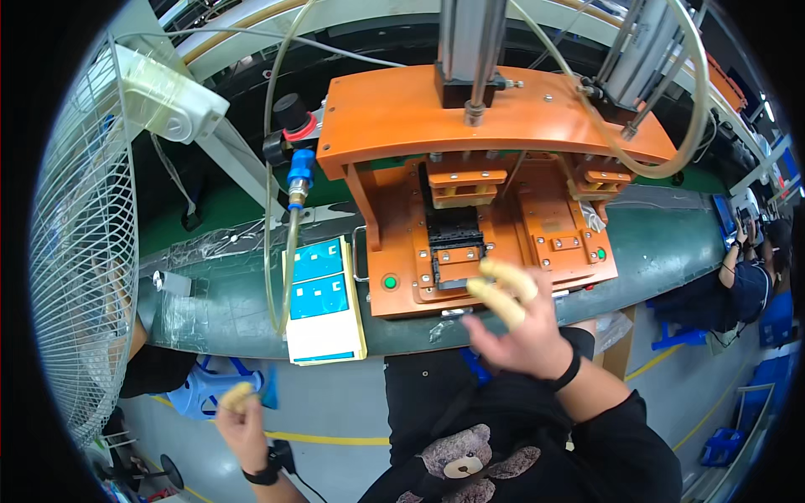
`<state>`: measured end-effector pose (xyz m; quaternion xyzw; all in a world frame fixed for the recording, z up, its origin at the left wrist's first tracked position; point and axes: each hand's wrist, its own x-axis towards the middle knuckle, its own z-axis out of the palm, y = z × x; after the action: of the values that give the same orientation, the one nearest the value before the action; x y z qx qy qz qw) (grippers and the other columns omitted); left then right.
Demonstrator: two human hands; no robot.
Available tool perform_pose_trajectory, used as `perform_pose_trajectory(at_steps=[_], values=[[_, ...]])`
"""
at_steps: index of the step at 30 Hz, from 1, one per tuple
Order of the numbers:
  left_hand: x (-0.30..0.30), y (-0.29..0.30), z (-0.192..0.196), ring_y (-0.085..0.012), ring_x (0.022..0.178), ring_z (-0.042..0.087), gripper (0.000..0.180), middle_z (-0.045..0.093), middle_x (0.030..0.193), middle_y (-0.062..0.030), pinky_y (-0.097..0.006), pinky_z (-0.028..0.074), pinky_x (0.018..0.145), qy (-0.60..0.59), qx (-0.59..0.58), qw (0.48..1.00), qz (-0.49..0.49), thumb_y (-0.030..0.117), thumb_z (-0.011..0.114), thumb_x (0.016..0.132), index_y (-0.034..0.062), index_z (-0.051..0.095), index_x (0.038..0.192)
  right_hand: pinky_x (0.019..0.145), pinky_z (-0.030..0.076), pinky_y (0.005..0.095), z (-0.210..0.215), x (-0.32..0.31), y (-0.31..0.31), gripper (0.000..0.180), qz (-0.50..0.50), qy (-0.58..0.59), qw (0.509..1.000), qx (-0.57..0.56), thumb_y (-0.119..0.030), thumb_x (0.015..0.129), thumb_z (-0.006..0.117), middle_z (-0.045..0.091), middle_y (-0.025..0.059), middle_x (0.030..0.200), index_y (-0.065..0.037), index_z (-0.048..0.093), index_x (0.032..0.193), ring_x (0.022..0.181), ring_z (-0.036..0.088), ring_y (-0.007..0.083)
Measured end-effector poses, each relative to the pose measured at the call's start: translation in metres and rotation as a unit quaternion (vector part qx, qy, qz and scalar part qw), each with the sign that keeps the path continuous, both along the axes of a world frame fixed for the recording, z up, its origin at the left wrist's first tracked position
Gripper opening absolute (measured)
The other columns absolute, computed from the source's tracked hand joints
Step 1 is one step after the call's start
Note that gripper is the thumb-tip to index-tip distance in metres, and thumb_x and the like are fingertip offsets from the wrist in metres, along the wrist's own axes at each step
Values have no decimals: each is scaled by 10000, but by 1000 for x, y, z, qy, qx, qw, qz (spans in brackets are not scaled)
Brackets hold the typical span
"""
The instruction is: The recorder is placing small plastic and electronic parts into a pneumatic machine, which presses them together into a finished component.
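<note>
My left hand (241,427) is raised off the table's front edge at lower left, fingers pinched together. Beside its fingertips a small piece of blue film (269,389) shows, apparently in the pinch. My right hand (528,331) hovers at the front of an orange press (394,214), thumb and fingers apart with nothing visible between them. Yellow finger cots cover some fingers of both hands. Just beyond the right fingertips, a black part (453,228) lies in the press's left fixture, its near end partly hidden by the fingers.
A stack of white sheets (323,339) with blue film patches lies left of the press. Air hose and a blue-fitted regulator (299,172) hang above it. A caged fan (84,251) stands far left. Green buttons (390,282) flank the press front. A person (746,277) sits far right.
</note>
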<state>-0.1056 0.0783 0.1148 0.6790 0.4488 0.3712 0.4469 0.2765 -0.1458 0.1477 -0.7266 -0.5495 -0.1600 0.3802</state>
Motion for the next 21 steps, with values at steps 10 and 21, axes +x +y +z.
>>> perform_pose_trajectory(at_steps=[10, 21], values=[[213, -27, 11, -149, 931, 673, 295, 703, 1007, -107, -286, 525, 871, -32, -70, 919, -388, -2, 666, 868, -30, 606, 1156, 829, 502, 375, 21, 64, -15, 179, 35, 4, 995, 96, -82, 797, 719, 676, 85, 968, -49, 698, 971, 920, 634, 273], [355, 17, 28, -241, 901, 688, 343, 692, 1008, -182, -319, 524, 808, 94, 122, 913, -378, 116, 670, 841, -55, 596, 1128, 681, 551, 287, -19, 138, -232, 216, -43, 608, 547, 573, -184, 983, 539, 711, 71, 982, -31, 652, 1084, 786, 675, 164]])
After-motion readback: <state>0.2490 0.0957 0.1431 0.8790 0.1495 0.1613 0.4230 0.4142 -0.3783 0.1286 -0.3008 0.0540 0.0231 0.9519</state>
